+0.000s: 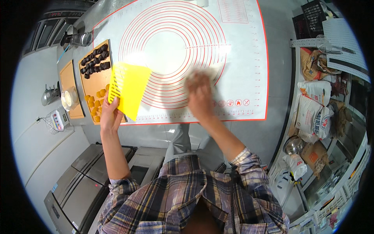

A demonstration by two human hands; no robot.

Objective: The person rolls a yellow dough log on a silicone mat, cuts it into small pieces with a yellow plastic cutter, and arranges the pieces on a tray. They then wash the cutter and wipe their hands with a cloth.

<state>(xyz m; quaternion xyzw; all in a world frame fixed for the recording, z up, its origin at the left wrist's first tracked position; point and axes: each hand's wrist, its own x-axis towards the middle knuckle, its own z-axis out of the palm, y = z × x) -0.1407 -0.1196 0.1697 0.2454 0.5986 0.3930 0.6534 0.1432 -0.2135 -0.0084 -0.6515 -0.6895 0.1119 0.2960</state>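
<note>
My left hand grips a yellow plastic dough scraper by its slotted side. The scraper is raised over the left part of the baking mat and partly covers a wooden tray's edge. My right hand, blurred by motion, is bunched on what looks like a pale cloth against the mat. The white silicone baking mat has red rings and a red border. To the left, the wooden tray holds rows of dark balls and several yellow-orange balls.
Beyond the tray lie another wooden board, white tubs, a digital scale and a glass jug. A shelving rack with flour sacks and a metal bowl stands right. Steel equipment is behind me at left.
</note>
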